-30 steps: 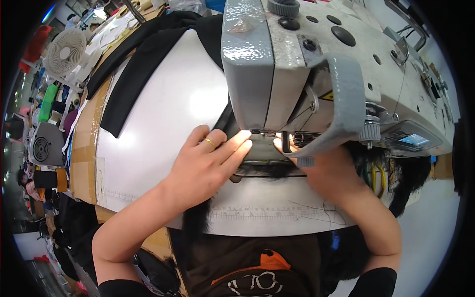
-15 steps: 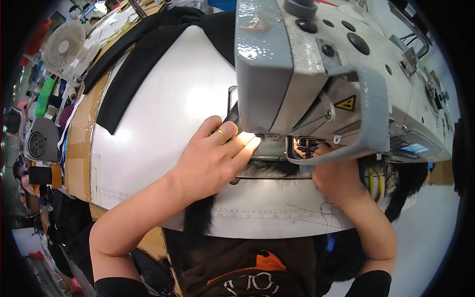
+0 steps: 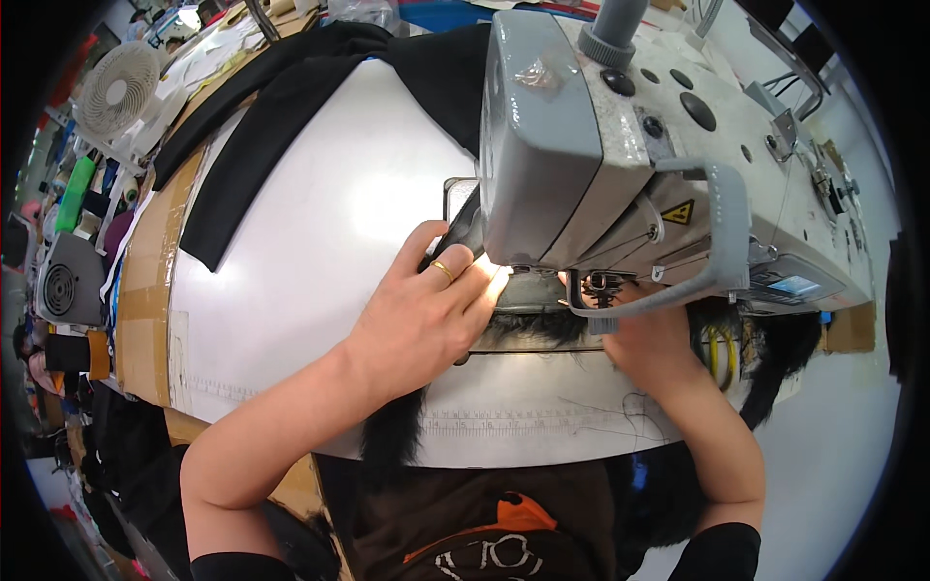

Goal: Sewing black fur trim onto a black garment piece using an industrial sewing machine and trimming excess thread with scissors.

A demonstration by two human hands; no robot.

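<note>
A grey-and-white industrial sewing machine (image 3: 552, 136) stands over the white work surface. My left hand (image 3: 421, 315), a ring on one finger, lies left of the needle area with its fingers closed on black fabric (image 3: 469, 232). A strip of black fur (image 3: 394, 426) hangs below that hand toward the front edge. More of the fur lies under the machine between my hands. My right hand (image 3: 649, 334) is at the right of the needle area. The machine's grey guard (image 3: 722, 232) and parts cover most of its fingers, so what they grip is hidden.
Black cloth (image 3: 262, 145) is draped over the table's far left. Beyond the cardboard-covered edge (image 3: 145, 320) stand a white fan (image 3: 118, 92) and a grey box with a round grille (image 3: 73, 281). Loose dark threads (image 3: 630, 412) lie near the front edge; black fur (image 3: 780, 363) hangs at the right.
The view has shifted slightly, so the machine appears a little farther right. Both hands stay at the needle area in nearly the same pose.
</note>
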